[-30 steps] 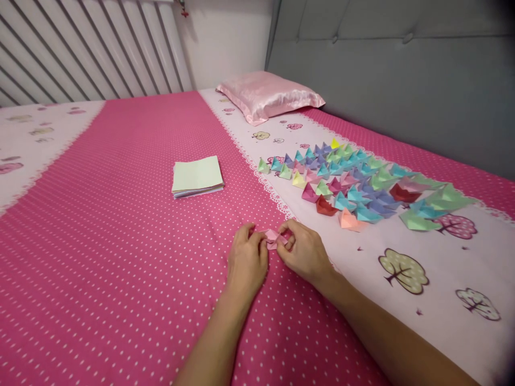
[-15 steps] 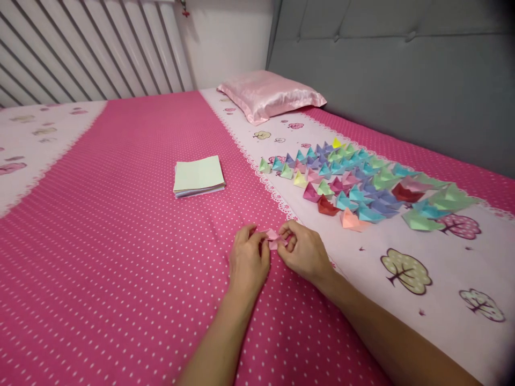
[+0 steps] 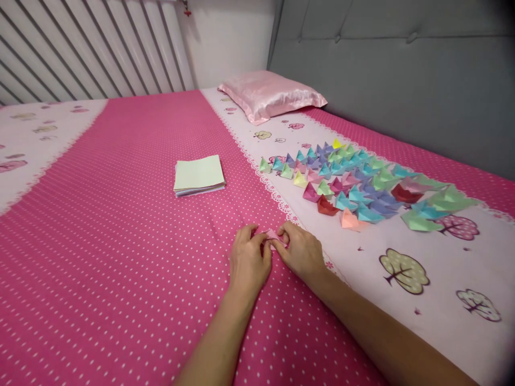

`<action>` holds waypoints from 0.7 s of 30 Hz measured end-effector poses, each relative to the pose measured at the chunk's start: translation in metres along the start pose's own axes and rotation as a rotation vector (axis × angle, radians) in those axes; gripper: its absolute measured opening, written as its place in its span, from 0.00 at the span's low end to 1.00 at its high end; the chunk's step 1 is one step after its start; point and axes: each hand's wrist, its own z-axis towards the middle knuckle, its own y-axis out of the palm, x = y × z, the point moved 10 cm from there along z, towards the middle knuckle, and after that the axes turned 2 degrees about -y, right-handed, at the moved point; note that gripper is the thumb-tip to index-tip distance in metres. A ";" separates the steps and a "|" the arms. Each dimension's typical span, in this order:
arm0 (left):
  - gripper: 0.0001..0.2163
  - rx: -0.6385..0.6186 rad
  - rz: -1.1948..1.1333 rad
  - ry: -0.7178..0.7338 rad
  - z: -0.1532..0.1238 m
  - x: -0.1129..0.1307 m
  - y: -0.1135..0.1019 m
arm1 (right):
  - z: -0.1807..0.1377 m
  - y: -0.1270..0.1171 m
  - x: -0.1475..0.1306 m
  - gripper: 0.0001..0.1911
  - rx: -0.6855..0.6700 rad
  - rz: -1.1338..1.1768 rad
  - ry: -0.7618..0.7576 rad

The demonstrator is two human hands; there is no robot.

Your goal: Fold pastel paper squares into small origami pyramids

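Note:
A small piece of folded pink paper (image 3: 272, 236) is held between my two hands, just above the dotted pink bedspread. My left hand (image 3: 250, 258) pinches its left side, with thumb and fingers closed on it. From the right, my right hand (image 3: 301, 251) grips the other side between thumb and curled fingers. The fingers cover much of the paper, so its full shape is hidden. To the right of the hands, several folded paper boats (image 3: 368, 213) in many colours stand in rows on the pale printed strip.
A stack of paper squares (image 3: 199, 174), pale green on top, lies ahead and to the left. Farther back rests a pink satin pillow (image 3: 269, 96) by the grey padded headboard (image 3: 386, 80). A white radiator (image 3: 92, 48) stands along the back left.
My right hand has shifted slightly left, its thumb now farther over the pink paper. Less of the paper shows between the hands. The boats and the stack stay put.

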 end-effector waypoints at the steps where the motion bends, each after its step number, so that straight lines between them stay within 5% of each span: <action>1: 0.10 0.002 0.000 0.000 0.000 0.000 0.000 | 0.000 0.001 0.000 0.05 -0.003 -0.003 -0.004; 14: 0.10 -0.013 -0.022 0.014 0.000 0.004 -0.001 | -0.002 -0.007 -0.013 0.07 0.095 0.157 -0.233; 21: 0.08 -0.073 -0.082 0.017 0.001 0.006 0.000 | -0.005 -0.011 -0.008 0.07 -0.002 0.176 -0.050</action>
